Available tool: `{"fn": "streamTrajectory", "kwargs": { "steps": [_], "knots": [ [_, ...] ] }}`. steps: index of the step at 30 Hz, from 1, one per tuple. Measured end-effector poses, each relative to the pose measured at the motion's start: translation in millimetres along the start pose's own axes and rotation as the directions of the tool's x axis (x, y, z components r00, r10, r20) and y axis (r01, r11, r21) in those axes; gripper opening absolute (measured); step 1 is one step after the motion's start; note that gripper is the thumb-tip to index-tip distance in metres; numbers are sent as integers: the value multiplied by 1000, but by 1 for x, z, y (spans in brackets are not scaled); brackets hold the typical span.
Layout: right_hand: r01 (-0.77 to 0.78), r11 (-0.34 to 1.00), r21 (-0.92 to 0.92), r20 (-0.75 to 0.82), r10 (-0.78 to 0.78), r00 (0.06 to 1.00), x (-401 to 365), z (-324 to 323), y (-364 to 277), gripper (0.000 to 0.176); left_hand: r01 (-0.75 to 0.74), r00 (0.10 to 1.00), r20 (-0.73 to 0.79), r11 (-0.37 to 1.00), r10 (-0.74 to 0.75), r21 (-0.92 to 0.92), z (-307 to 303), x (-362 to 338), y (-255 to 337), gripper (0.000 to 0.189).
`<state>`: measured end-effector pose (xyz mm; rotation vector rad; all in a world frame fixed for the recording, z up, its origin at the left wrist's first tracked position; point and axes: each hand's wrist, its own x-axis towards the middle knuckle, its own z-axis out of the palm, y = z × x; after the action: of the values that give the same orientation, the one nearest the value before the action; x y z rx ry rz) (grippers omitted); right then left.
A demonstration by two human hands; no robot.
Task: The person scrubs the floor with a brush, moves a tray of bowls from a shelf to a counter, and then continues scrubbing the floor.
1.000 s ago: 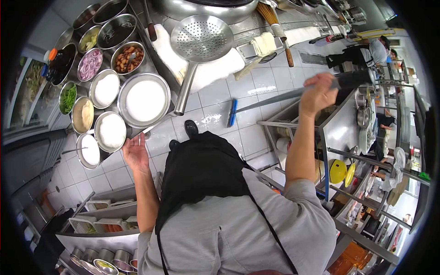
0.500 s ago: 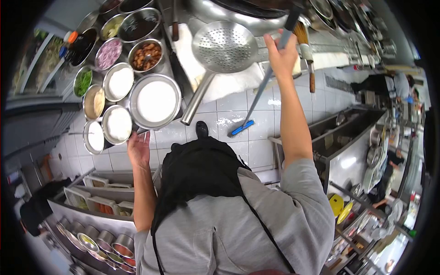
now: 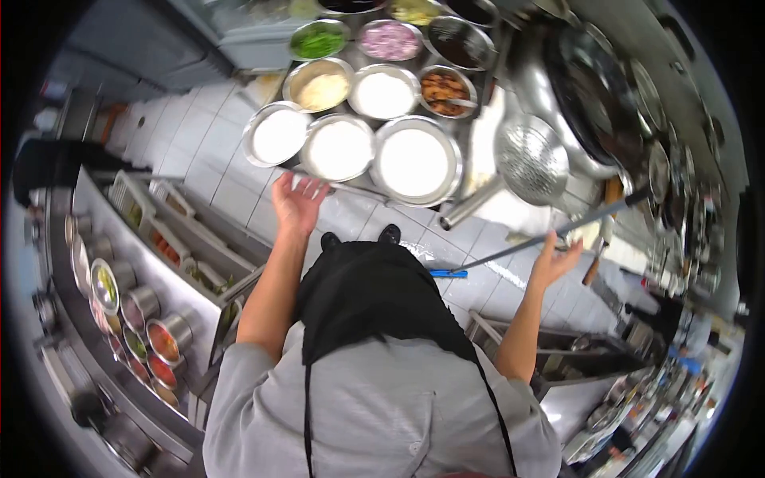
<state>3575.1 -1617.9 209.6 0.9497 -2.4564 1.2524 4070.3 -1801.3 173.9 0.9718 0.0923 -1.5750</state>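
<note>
My left hand (image 3: pixel 296 203) is open, palm up and fingers spread, just below the front edge of a stand of metal bowls. Closest to it is a bowl of white granules (image 3: pixel 340 148), beside a larger bowl of white granules (image 3: pixel 414 163). My right hand (image 3: pixel 555 261) is open too, with its fingers apart just under the grey pole of a floor brush (image 3: pixel 518 248). The pole slants across the work surface, and its blue head (image 3: pixel 449 273) rests on the wet tiles. Near the pole lies a perforated metal strainer (image 3: pixel 531 159), its handle toward me.
Other bowls hold chopped greens (image 3: pixel 319 41), diced purple onion (image 3: pixel 390 40) and brown pieces (image 3: pixel 445 93). A large wok (image 3: pixel 594 95) stands at the upper right. To the left is a steel counter (image 3: pixel 191 319) with bins and tubs; a steel sink (image 3: pixel 590 354) is at right.
My right hand has let go of the brush pole, which now leans toward the wok side. My view has turned, so the bowls appear farther right. My left hand stays open by the bowls.
</note>
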Motion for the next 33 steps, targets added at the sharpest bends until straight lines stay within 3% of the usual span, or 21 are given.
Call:
{"fn": "streamTrajectory", "kwargs": {
  "steps": [2,4,6,9,12,13,16,17,20,21,24,25,28,29,33],
  "knots": [
    [-20,993,112,-24,23,999,-30,-2,-5,46,7,1000,10,1000,-7,-15,-15,16,5,39],
    [12,998,-60,237,2,971,-64,-1,32,32,16,999,37,999,-15,-36,-27,31,4,39],
    [-203,979,4,400,184,898,-104,15,10,37,30,997,-66,997,-34,-67,-16,29,6,34],
    [-533,830,163,631,327,703,-143,49,-20,24,54,997,-57,997,-57,-64,-8,22,11,37],
    [-786,611,96,774,450,445,-153,62,-103,29,86,995,55,995,-83,-52,-16,23,13,46],
    [-814,579,47,831,430,354,-151,70,-104,41,95,993,74,995,-92,-41,-18,25,13,49],
    [-921,386,48,874,430,226,-150,85,-137,47,130,985,114,992,-128,-7,-27,30,15,54],
    [-936,349,54,914,360,187,-149,89,-140,60,118,985,126,993,-119,16,-25,23,20,54],
    [-971,178,162,882,416,223,-147,97,-151,66,124,981,146,991,-129,43,-27,21,21,60],
    [-968,205,147,925,318,208,-143,100,-142,66,118,982,144,991,-126,63,-27,22,22,62],
    [-987,102,121,939,310,147,-142,102,-146,59,114,983,127,987,-129,117,-22,24,25,68],
    [-985,125,120,929,336,156,-142,102,-148,58,113,984,119,984,-130,135,-21,24,26,70],
    [-994,108,8,986,164,26,-139,113,-114,60,84,994,61,981,-96,174,-11,22,27,76],
    [-973,232,20,975,210,70,-142,113,-122,65,78,996,37,976,-87,203,-9,23,26,81],
    [-969,246,14,977,204,66,-144,119,-125,67,80,995,-72,977,-67,196,3,26,23,77]
  ]
}}
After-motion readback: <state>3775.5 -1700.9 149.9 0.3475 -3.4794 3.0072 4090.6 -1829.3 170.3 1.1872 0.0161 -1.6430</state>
